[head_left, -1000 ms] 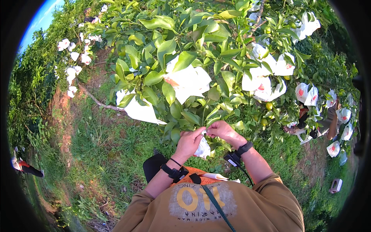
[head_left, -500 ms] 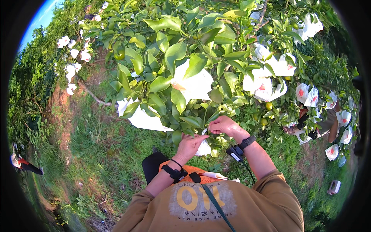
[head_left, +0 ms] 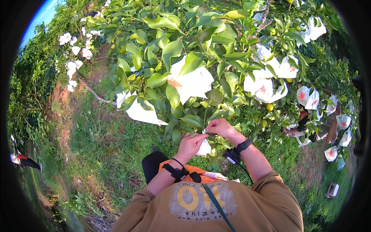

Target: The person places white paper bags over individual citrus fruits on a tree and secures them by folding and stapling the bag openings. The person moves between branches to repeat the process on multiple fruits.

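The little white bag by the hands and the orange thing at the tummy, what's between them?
In the head view, green grassy ground shows between the little white bag and the orange thing.

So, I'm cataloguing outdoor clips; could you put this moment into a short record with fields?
Left hand: at the top of a small white bag, exact grip unclear
Right hand: beside the left at the bag's top, fingers bent, exact grip unclear
Wrists: dark band on each
Plant: leafy tree bearing yellow-green fruit
Other bags: larger white bags among the leaves
Ground: grass, some bare soil
Other people: one partly hidden at right, another at the left edge
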`<state>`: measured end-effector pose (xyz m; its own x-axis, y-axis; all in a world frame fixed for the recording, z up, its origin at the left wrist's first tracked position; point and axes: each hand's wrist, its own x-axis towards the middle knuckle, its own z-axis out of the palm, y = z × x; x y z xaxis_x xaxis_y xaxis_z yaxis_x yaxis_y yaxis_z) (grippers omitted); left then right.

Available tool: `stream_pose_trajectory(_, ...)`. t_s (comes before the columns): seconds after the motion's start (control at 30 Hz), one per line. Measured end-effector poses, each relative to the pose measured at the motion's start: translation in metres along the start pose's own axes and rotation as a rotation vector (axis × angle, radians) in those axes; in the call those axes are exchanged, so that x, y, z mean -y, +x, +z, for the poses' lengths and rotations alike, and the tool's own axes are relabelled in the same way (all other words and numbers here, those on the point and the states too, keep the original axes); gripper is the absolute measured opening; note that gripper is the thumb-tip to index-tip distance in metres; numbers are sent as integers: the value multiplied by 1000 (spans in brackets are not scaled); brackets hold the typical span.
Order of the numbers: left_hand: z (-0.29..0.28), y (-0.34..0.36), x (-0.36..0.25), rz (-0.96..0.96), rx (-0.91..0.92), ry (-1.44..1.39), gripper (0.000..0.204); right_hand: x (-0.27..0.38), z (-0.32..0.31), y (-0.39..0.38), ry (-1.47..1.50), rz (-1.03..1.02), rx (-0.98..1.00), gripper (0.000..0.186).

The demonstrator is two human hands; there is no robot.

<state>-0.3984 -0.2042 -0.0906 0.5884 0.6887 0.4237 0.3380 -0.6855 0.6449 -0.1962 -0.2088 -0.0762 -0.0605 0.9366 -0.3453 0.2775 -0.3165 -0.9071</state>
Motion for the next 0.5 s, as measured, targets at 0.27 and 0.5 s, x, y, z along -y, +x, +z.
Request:
stream_pose_trajectory(0.27,3,-2,-7,38,-39,136,14,24,28,-26,-319,-63,-359,20)
stream_pose_trajectory(0.5,10,-13,-11,-496,-155,-590,7,18,41,-48,-144,-143,-468,11)
